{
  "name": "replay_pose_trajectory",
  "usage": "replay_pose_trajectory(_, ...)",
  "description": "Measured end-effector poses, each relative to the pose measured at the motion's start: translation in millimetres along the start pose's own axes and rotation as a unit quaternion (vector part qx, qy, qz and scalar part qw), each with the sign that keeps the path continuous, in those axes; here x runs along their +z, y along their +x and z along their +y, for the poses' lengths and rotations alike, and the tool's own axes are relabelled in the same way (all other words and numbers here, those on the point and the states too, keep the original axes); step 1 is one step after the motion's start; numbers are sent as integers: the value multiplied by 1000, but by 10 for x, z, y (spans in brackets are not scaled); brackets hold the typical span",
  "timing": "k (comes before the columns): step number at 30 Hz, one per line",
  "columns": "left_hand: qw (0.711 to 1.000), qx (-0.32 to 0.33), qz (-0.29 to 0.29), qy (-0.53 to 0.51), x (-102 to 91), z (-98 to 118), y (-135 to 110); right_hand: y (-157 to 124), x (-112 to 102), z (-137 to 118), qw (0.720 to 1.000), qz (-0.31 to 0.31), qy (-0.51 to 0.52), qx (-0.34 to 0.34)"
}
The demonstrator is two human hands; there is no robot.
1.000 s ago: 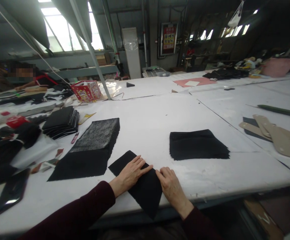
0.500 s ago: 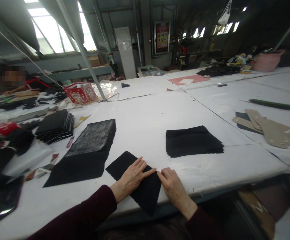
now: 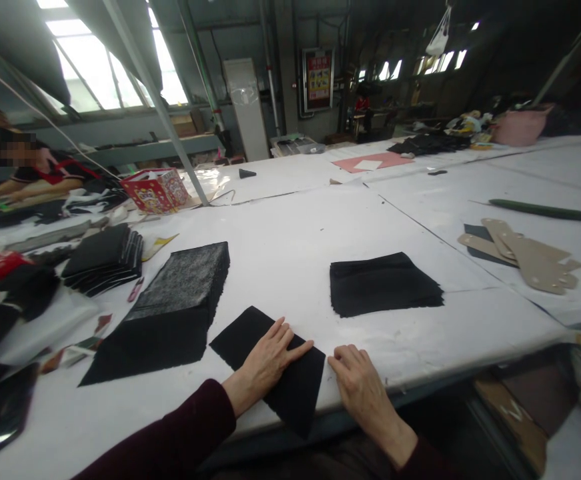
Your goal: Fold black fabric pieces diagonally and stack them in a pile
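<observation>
A black fabric piece (image 3: 295, 393) lies at a slant on the table's near edge, one corner hanging over it. My left hand (image 3: 273, 353) rests flat on this piece, fingers stretched out and forefinger pointing to its right corner. Just right of that corner is my right hand (image 3: 363, 380), its fingers curled and thumb and forefinger tips together; whether something small is between them cannot be made out. To the left lies a stack of black fabric pieces (image 3: 195, 280), greyish on top, with a black flap spread toward me. Another black fabric stack (image 3: 385, 283) sits to the right.
Beige templates (image 3: 530, 257) and a long green tool (image 3: 545, 210) lie far right. Folded dark pieces (image 3: 103, 257), a red patterned box (image 3: 155, 190) and a slanted pole (image 3: 170, 127) stand left. A person (image 3: 35, 167) works at the far left.
My right hand has moved a little to the right, off the fabric's corner. My left hand stays on the piece. The view has shifted slightly, and the person at far left shows more.
</observation>
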State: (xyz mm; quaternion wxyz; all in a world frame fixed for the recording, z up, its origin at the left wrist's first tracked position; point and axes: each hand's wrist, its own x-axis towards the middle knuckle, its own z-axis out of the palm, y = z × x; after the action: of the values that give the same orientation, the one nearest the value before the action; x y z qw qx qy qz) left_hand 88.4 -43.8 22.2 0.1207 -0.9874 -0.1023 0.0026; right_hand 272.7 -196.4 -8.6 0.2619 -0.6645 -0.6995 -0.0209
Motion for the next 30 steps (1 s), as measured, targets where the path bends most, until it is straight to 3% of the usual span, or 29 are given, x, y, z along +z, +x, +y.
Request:
replay_pose_trajectory(3,1000,-4,5,-4,20,12,1,99,55,-101,1000,19,3,12)
replay_pose_trajectory(9,999,-28,5,-28,70,-74,-93,161,215,-243,999,-1,-40,17)
replay_pose_trajectory(15,992,-118,-5,-45,94,-661,-366,126,180,-224,1000,-1,-18,19)
replay_pose_trajectory(19,978,-174,18,-111,74,-908,-337,313,150,-233,998,-7,8,58)
replay_pose_trajectory(25,965,-148,-15,-217,-17,-765,-49,626,182,-305,995,-9,54,84)
replay_pose_trajectory(30,946,-145,-45,-286,-181,-632,50,432,239,-122,985,-13,113,129)
